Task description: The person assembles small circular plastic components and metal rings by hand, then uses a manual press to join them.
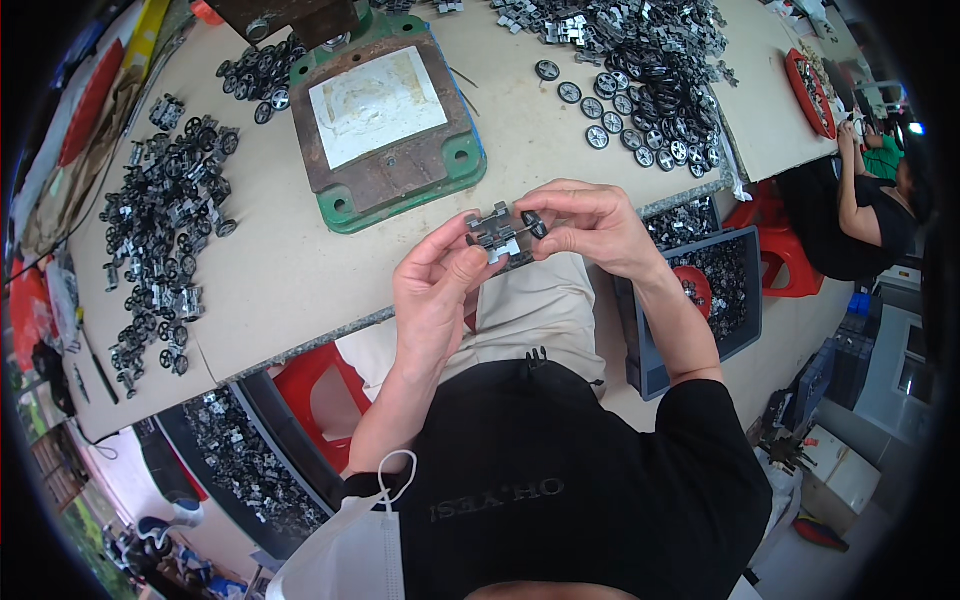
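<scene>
Grey metal chassis [495,240] was clamped between thumb and fingers of the left hand [432,285], off the press's near right corner; a wheel [535,224] was pinched by the right hand [600,228]; loose wheels [662,112] were heaped right of the press [395,182]

The left hand [430,290] holds a small grey chassis piece [496,238]; the right hand [598,228] pinches a round black wheel [536,225], apparently axle-mounted. Beyond the grip lies a green-edged metal base [395,182].
</scene>
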Tool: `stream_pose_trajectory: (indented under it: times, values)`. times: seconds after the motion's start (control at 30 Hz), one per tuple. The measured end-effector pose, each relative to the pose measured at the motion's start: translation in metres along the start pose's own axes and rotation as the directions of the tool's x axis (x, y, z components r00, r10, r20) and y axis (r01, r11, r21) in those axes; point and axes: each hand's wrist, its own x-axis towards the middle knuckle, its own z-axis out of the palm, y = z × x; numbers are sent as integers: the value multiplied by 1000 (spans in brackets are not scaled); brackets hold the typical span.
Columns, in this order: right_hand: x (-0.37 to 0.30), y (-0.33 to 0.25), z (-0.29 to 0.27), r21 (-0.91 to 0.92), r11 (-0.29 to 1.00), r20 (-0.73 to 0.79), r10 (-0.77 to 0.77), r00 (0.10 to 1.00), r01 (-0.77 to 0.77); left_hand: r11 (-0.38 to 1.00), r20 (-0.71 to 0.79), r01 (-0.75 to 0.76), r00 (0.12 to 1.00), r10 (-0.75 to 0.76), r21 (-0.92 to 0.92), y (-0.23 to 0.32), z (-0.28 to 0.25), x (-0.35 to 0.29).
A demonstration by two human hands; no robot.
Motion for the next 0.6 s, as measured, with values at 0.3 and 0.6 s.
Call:
stream_pose_trajectory:
  times: [0.3, 0.6]
  values:
    - [-1, 8, 6, 103, 960, -71, 270, 960, -262, 931, 61, -193, 981, 183, 309, -3, -3, 2]
    - [0, 10, 30, 166, 980, -127, 133, 983, -111, 996, -18, -23, 1000, 21, -85, -3, 4, 3]
